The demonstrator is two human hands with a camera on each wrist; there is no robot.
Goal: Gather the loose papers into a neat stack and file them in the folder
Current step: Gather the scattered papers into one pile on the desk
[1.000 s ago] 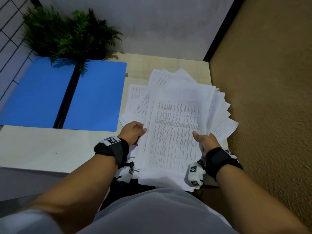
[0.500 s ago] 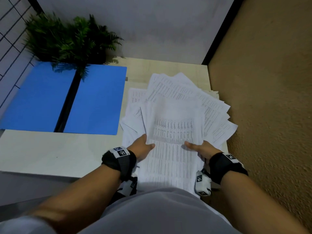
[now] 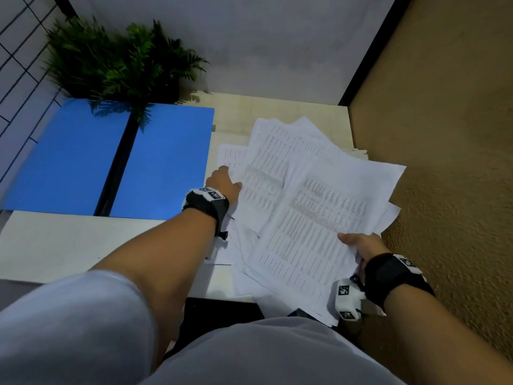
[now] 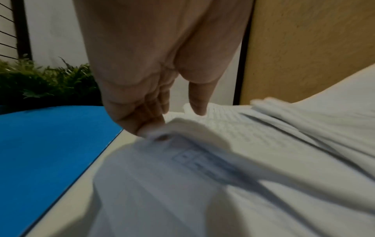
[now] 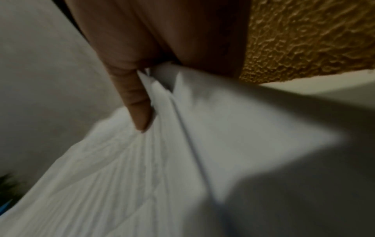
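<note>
thin white paper sheets (image 3: 313,218) (printed), matt blue folder (image 3: 163,162), pale wood-grain table (image 3: 55,245).

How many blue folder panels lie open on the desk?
2: the left panel by the grid wall, the right panel beside the papers. Fern fronds cover their far edges.

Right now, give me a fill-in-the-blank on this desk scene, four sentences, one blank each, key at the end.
1. The open folder is coloured ____.
2. The right hand grips the ____ by their near edge.
3. The plant stands at the folder's ____ edge.
4. The left hand holds sheets on the side nearer the ____.

Missing words: blue; papers; far; folder
</note>
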